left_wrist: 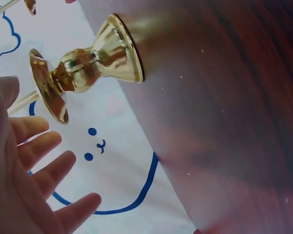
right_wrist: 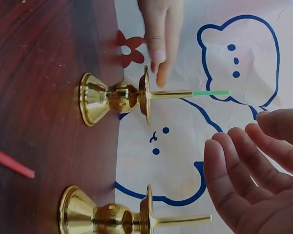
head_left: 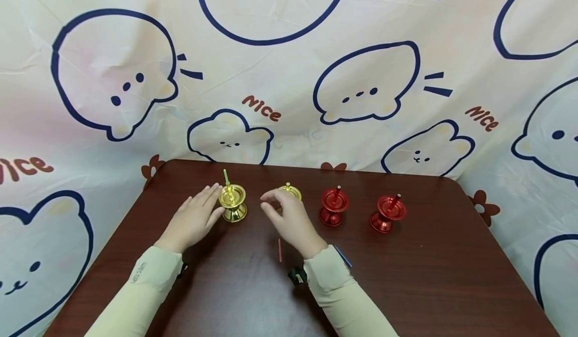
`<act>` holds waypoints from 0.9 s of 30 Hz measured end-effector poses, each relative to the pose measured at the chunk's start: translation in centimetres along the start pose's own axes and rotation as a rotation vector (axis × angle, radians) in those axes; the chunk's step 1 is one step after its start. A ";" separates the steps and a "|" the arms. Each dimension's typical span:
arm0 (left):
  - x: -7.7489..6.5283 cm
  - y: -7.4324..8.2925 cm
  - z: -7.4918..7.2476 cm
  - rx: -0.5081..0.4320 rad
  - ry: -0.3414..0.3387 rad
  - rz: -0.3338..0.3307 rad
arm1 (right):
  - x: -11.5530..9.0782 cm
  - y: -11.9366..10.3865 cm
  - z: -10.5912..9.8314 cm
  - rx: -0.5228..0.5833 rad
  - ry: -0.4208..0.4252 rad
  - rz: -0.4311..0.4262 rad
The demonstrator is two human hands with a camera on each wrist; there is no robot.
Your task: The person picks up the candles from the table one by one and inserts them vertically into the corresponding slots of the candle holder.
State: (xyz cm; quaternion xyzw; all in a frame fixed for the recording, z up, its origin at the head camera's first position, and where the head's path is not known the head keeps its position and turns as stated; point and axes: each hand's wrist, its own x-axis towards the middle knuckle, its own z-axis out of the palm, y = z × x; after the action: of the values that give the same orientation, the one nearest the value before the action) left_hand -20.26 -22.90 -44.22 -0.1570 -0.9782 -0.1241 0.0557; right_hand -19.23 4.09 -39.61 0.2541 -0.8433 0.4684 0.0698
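At the back left of the table stands a shiny gold candle holder (head_left: 234, 212) (left_wrist: 80, 70) with a thin green stick (head_left: 226, 177) (right_wrist: 211, 92) upright in its central tube. My left hand (head_left: 191, 220) (left_wrist: 36, 170) is beside its dish, fingers extended and holding nothing. A second gold candle holder (head_left: 294, 192) (right_wrist: 119, 218), its tube bare, is partly hidden behind my right hand (head_left: 291, 220) (right_wrist: 256, 170). That hand hovers with bent, spread fingers and nothing between them. The right wrist view has the fingertips a short way from the green stick's tip.
Two red candle holders (head_left: 333, 211) (head_left: 386, 216) stand to the right. A thin red stick (head_left: 280, 250) (right_wrist: 12, 162) lies on the dark wooden table (head_left: 226, 287), and a blue stick (head_left: 343, 257) lies partly behind the right sleeve. A printed cloth (head_left: 293, 76) hangs behind the table.
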 end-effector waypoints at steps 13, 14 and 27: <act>-0.8 2.2 -0.7 0.037 0.367 0.137 | -3.2 1.5 0.0 -0.043 0.089 0.068; -0.8 2.4 -0.8 0.040 0.379 0.149 | -3.4 1.5 0.0 -0.039 0.095 0.081; 0.2 5.8 -1.3 0.056 0.387 0.326 | -4.8 2.9 1.1 -0.035 0.131 0.222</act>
State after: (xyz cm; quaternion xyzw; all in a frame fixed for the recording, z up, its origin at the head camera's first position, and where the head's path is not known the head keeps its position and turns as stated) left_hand -18.50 -17.79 -41.66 -0.2844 -0.9142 -0.1139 0.2653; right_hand -16.41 6.16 -44.08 0.1267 -0.8680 0.4739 0.0766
